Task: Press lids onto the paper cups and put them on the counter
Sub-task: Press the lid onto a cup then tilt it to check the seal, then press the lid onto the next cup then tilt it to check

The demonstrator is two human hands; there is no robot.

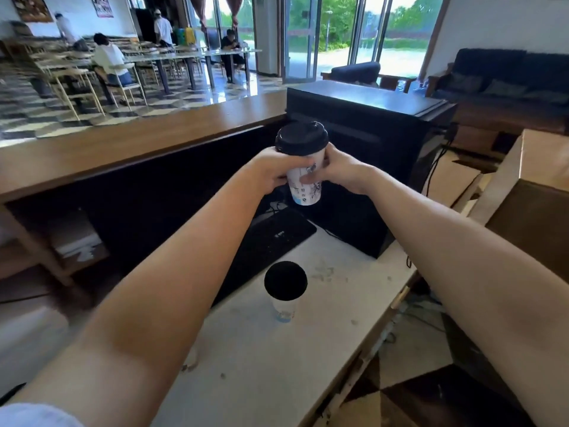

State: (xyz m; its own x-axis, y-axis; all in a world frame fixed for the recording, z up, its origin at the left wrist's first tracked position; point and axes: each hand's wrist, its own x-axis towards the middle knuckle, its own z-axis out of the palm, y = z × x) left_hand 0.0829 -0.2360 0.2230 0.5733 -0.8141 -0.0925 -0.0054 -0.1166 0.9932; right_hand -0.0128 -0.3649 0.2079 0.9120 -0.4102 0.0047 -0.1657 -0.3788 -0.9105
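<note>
Both my hands hold one white printed paper cup (305, 190) up in the air, a black lid (301, 138) sitting on its rim. My left hand (274, 169) wraps the cup's left side and my right hand (338, 171) grips its right side, fingers across the front. The cup hangs in front of the brown wooden counter (123, 149). A second white paper cup (284, 309) with a black lid (285, 280) stands upright on the white worktop (277, 365) below, nearer to me.
A black keyboard (268, 241) lies on the worktop under the held cup. A large black box (369, 143) stands at the counter's right end, with cables beside it. Cardboard boxes (529, 217) fill the right side. People sit at tables beyond the counter.
</note>
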